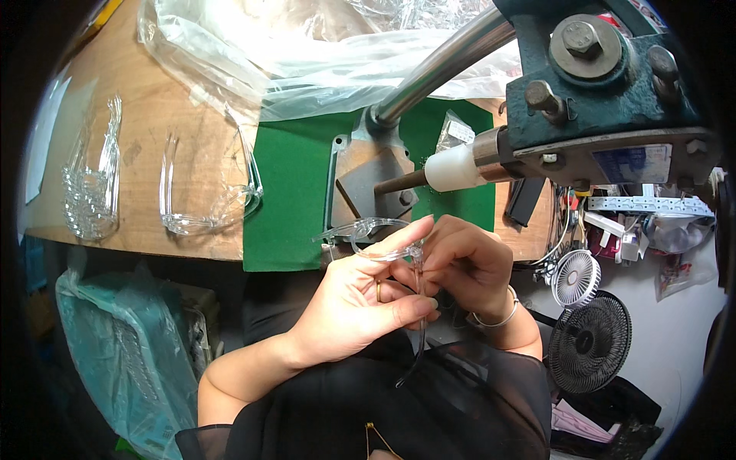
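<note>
Just in front of the bench press, my left hand (349, 307) grips a clear plastic glasses frame (362, 227); its front lies level above my fingers and one temple (422, 345) hangs down toward my chest. My right hand (468, 261) has its fingertips pinched at the hinge of that temple; whether a small part is between them is hidden. On the wooden bench at the left are two bundles of clear frames (92, 195) (207, 222).
A teal press (606, 115) with a steel column (437, 69) and a plate (364, 180) stands on a green mat (280, 192). Plastic sheeting (230, 46) covers the back. A white fan (575, 280) and black fan (589, 345) are at right. A teal bagged container (123, 345) is lower left.
</note>
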The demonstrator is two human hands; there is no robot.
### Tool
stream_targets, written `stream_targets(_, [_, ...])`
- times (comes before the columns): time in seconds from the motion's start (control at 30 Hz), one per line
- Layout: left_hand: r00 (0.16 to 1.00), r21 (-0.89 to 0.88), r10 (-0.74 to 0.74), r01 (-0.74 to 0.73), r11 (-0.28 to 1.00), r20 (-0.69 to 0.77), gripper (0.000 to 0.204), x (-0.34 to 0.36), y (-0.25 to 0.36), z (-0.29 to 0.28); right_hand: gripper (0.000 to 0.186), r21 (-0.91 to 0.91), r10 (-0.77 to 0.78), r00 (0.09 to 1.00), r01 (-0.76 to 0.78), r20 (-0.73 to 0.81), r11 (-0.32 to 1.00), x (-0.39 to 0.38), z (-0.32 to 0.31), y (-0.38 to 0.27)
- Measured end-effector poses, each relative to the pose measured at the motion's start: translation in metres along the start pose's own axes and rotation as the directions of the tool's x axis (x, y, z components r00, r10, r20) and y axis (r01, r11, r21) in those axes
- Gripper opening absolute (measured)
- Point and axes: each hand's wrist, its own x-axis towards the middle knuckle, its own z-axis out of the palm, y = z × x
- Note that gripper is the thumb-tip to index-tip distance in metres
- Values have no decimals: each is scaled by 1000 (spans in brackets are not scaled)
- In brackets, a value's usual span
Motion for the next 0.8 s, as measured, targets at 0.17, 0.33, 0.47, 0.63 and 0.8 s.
stream_targets(0.17, [1000, 8, -8, 8, 1000, 4, 68, 0, 2, 2, 11, 23, -16, 1000, 16, -16, 1000, -1, 1, 1])
stream_targets(0.33, [1000, 168, -15, 12, 986, 15, 66, -2, 5, -1, 12, -157, -102, 991, 116, 90, 981, 5, -5, -1])
stream_targets(0.47, [1000, 197, -10, 7, 980, 13, 65, -3, 7, -1, 11, -143, -105, 994, 108, 28, 984, 1, 1, 4])
stream_targets(0.63, [997, 59, -50, 47, 997, 52, 65, -3, 9, -1, 8, -83, -118, 992, 114, -36, 990, -1, 4, 5])
stream_targets(0.8, [997, 50, -56, 53, 997, 50, 65, -3, 8, -1, 7, -92, -144, 989, 140, -33, 986, 2, 1, 4])
